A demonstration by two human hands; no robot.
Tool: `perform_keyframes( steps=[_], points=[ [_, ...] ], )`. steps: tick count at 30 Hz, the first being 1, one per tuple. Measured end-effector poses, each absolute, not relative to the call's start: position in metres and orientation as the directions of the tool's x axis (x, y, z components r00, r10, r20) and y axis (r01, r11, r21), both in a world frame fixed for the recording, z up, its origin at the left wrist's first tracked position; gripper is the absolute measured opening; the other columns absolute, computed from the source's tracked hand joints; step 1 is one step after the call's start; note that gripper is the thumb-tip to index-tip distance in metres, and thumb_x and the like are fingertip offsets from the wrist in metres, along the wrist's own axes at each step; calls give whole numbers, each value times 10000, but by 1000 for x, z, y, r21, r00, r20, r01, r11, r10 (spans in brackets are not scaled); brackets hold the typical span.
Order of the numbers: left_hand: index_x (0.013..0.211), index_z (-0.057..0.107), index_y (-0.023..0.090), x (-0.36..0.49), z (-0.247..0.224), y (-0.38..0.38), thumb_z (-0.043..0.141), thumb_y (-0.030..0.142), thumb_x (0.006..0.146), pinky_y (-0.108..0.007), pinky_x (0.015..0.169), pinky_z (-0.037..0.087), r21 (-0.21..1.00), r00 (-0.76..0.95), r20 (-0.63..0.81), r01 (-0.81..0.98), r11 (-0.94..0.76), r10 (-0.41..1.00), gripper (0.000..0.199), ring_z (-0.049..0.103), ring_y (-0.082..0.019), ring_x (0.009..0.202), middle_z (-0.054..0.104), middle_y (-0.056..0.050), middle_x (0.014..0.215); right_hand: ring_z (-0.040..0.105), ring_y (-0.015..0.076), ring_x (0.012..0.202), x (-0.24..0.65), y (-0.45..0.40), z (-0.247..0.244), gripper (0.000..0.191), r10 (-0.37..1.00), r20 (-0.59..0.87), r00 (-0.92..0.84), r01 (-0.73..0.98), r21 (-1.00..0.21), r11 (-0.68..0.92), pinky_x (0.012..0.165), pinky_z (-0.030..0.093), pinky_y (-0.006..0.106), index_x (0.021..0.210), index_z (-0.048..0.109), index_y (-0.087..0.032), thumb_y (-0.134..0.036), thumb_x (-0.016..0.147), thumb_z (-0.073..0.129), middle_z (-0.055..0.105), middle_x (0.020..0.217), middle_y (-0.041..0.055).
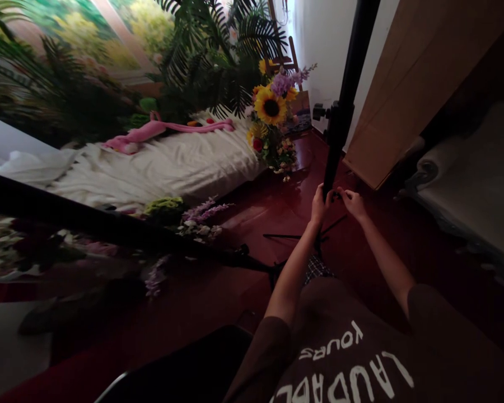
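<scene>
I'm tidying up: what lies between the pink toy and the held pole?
From toy to pole, the head view shows white cloth, flowers, a picture and red floor.

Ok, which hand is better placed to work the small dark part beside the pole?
Probably the right hand: it is right at the small dark part, while the left hand is around the black pole.

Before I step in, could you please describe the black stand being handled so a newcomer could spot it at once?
Start at the white-draped platform; right of it, the black stand rises from the red floor. The left hand grips it, while no hand touches the other black pole, slanting across the view's left.
</scene>
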State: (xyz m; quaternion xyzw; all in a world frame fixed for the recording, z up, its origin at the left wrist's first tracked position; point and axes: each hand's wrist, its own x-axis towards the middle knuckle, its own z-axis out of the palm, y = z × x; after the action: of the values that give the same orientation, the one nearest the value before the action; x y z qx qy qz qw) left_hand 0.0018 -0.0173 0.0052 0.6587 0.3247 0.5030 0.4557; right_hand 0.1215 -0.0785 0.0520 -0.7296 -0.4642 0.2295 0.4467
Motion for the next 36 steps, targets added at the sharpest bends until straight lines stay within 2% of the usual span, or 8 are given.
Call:
perform_keyframes(
  steps=[5, 8, 12, 15, 22, 28, 32, 36],
  points=[
    [1191, 501, 212, 1, 7, -16, 503, 403, 917, -285, 801, 487, 916, 274, 388, -6, -402, 880, 334, 633, -156, 872, 647, -90, 1022, 421, 106, 367, 119, -62, 48, 614, 830, -224, 510, 196, -910, -366, 412, 318, 251, 576, 585, -185, -756, 773, 477, 493, 416, 2],
    [1188, 497, 213, 1, 8, -17, 499, 415, 916, -272, 777, 489, 923, 284, 374, -20, -384, 883, 338, 631, -149, 843, 648, -80, 991, 523, 125, 460, 115, -65, 44, 576, 843, -69, 534, 224, -949, -220, 460, 395, 246, 719, 595, -181, -750, 752, 515, 605, 567, 30],
    [1192, 489, 208, 0, 9, -18, 484, 414, 924, -254, 739, 488, 931, 308, 358, -47, -361, 881, 338, 627, -135, 792, 648, -71, 966, 654, 166, 716, 112, -82, 41, 530, 845, 244, 476, 465, -885, -7, 678, 508, 291, 1054, 584, -195, -654, 788, 578, 689, 878, 68],
    [1185, 496, 204, 0, 9, -18, 499, 407, 919, -265, 779, 486, 924, 290, 371, -23, -381, 882, 335, 629, -149, 855, 647, -84, 1007, 660, 169, 731, 113, -94, 41, 487, 878, 260, 402, 533, -846, 6, 720, 517, 311, 1170, 567, -215, -584, 853, 549, 689, 938, 69],
    [1171, 496, 199, -1, 13, -20, 506, 406, 918, -266, 780, 482, 922, 289, 374, -17, -386, 881, 327, 633, -155, 868, 644, -84, 1003, 657, 160, 770, 115, -101, 29, 538, 901, 235, 365, 481, -876, 33, 756, 513, 296, 1327, 488, -259, -572, 889, 504, 700, 1031, 56],
    [1183, 493, 211, -1, 17, -20, 500, 388, 922, -265, 759, 489, 934, 314, 347, -27, -357, 884, 315, 636, -148, 828, 652, -75, 991, 622, 157, 728, 118, -86, 7, 494, 861, 318, 396, 461, -880, 113, 690, 478, 263, 1187, 524, -242, -620, 874, 465, 674, 886, 27],
    [1240, 476, 218, -3, 15, -21, 503, 403, 916, -276, 803, 500, 945, 329, 320, -40, -325, 889, 374, 645, -149, 899, 652, -87, 1050, 588, 151, 670, 116, -75, 2, 453, 799, 313, 514, 501, -865, 17, 675, 458, 258, 961, 539, -238, -645, 892, 355, 614, 743, 2],
    [1194, 528, 188, -34, -8, -39, 480, 439, 917, -290, 882, 498, 962, 312, 271, -96, -254, 911, 377, 631, -152, 1030, 628, -119, 1174, 567, 124, 633, 99, -79, -1, 378, 759, 240, 606, 374, -927, -6, 612, 455, 227, 997, 491, -236, -585, 899, 386, 599, 778, -3]
  ],
)
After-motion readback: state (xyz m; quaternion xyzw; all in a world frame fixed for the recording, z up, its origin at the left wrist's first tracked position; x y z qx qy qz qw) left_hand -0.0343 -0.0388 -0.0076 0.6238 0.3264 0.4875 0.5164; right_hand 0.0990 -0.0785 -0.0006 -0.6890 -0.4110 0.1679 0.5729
